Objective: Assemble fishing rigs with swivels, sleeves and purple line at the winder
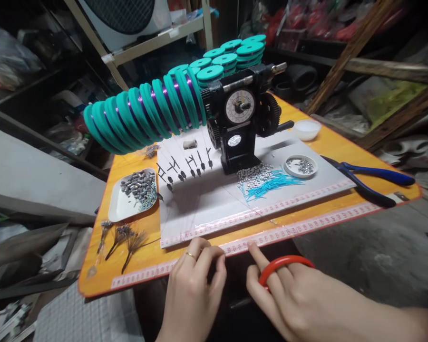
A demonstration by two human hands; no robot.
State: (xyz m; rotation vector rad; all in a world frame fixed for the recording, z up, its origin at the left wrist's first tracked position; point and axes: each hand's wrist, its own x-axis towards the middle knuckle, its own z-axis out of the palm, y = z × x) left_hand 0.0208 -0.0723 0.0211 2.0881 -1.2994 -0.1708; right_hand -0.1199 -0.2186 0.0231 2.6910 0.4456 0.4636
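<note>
My left hand [194,280] hovers at the near edge of the orange table [103,278], fingers curled together in a pinch on something too small to make out. My right hand [288,297] lies beside it with fingers stretched out, the index tip touching the measuring strip at the table edge; a red ring [271,269] sits over its fingers. Behind stands a black winding machine [240,123] with a dial. A long row of teal spools [146,114] wound with purple wire juts from its left side.
A white mat [217,204] carries black pegs [185,168], grey beads with teal wires [267,183] and a small dish of metal bits [300,166]. A white tray of grey sleeves [133,192], wire bundles [123,240], blue-handled pliers [373,178] and a white cup [306,129] lie around.
</note>
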